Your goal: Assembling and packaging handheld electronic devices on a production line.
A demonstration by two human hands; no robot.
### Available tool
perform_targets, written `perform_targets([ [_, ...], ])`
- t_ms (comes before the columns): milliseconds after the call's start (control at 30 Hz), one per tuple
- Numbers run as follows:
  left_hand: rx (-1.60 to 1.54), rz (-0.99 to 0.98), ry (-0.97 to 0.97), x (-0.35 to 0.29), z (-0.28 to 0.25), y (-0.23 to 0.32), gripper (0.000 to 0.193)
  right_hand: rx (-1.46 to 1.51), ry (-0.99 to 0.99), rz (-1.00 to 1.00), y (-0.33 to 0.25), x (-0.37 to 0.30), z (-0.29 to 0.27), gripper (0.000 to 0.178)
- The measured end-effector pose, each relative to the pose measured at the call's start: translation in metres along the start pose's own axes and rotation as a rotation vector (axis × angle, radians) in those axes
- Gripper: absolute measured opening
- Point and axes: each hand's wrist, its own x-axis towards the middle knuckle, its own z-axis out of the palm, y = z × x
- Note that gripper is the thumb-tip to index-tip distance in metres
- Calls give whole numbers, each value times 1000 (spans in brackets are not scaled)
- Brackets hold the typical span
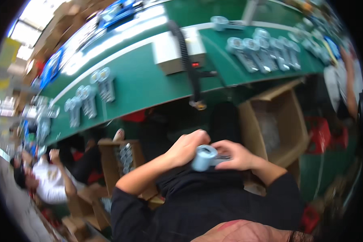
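Green conveyor belt (149,80) arcs across top w/ rows of grey metal parts (262,54). Open cardboard box (276,125) under it, right side; smaller box (123,159) w/ same parts at left. Left hand (187,147) and right hand (234,155) both grip one pale-blue cylindrical part (203,158) at lap, over black clothing, well below belt.

Black top with short sleeves (pushed above the elbows); forearms bare.
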Motion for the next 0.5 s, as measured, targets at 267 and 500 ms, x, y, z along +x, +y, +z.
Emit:
perform_targets([
  [267,1290,490,1151,13,-162,52,23,-54,1092,-449,-27,-70,-307,41],
  [500,1521,-123,1357,37,-283,46,47,-623,1362,116,-106,-23,-411,60],
])
